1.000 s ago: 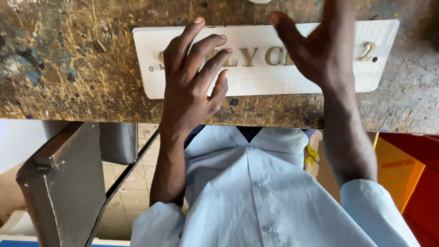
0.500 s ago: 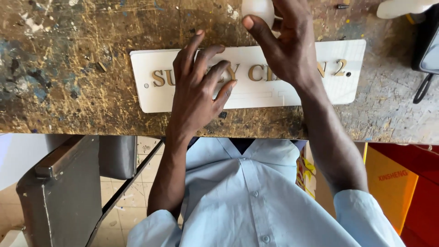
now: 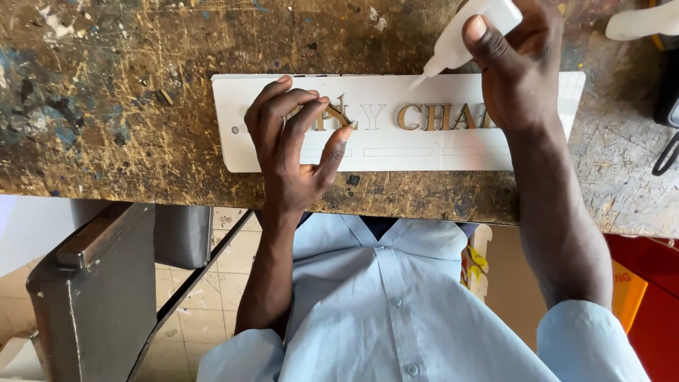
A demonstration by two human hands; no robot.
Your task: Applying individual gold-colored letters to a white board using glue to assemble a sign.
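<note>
A long white sign plate [image 3: 396,152] with raised gold letters [image 3: 424,117] lies on a scarred wooden workbench [image 3: 127,120]. My left hand [image 3: 293,141] rests on the plate's left part, its fingertips lifting one gold letter [image 3: 341,113] that stands tilted off the surface. My right hand [image 3: 520,67] grips a white glue bottle [image 3: 463,35], its nozzle pointing down-left just above the plate near the middle letters. The right hand hides the letters at the plate's right end.
A dark metal vise or bracket [image 3: 92,283] hangs below the bench edge at left. A white object [image 3: 640,21] and a dark thing with a cord [image 3: 668,99] lie at the bench's right. Orange and red boxes [image 3: 636,290] sit below right. Tiled floor [image 3: 212,276] shows beneath.
My right hand has brought the glue bottle down from the top edge, nozzle over the plate. My left hand's fingers have curled and tipped one letter up.
</note>
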